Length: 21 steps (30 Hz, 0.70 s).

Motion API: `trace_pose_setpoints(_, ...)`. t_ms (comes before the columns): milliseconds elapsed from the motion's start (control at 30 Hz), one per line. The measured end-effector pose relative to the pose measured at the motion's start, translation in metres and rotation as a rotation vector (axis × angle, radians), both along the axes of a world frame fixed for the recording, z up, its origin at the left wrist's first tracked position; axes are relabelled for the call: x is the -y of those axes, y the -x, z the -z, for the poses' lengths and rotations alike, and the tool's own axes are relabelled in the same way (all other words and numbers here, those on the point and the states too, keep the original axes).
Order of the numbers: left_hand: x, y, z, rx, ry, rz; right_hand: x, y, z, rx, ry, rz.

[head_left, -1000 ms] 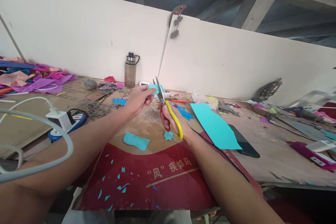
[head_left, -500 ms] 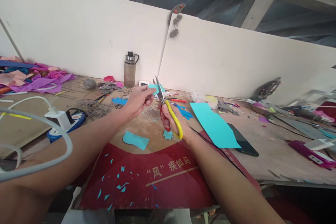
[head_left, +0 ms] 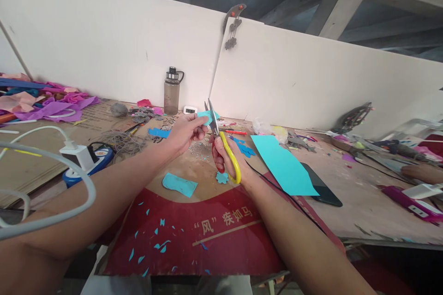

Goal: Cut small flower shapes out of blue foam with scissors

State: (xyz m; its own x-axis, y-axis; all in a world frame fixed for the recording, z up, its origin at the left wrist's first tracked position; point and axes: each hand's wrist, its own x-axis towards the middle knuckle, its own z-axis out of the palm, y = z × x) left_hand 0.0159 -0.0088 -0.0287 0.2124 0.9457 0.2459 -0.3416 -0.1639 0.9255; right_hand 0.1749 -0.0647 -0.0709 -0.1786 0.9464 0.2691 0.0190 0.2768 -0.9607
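Note:
Between the fingertips of my left hand (head_left: 188,131) is a small piece of turquoise paper (head_left: 205,117). My right hand (head_left: 224,152) grips scissors (head_left: 231,156) with a yellow and a red handle; their blades point up and stand slightly apart at the paper. Below my hands lie a turquoise paper flower cutout (head_left: 222,177) and a longer turquoise paper piece (head_left: 180,185). Blue cutouts (head_left: 245,147) rest just behind my right hand, and another blue piece (head_left: 158,132) is beyond my left wrist.
A large turquoise sheet (head_left: 285,166) partly covers a dark phone (head_left: 321,186). A bottle (head_left: 171,92) stands against the white partition (head_left: 294,78). White cables and a blue power strip (head_left: 88,166) are at left. Another person's hand (head_left: 424,173) shows at far right.
The scissor blades have drawn closer together at the paper. Another person's hand has come into view at the far right. My arms stay nearly in place.

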Motion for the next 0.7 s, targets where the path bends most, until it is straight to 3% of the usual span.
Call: trace_pose_setpoints(700,-0.0016,0.0009,0.0000,0.009,-0.006,-0.012,0.0004,-0.0005,0.0004,0.020,0.007,0.017)
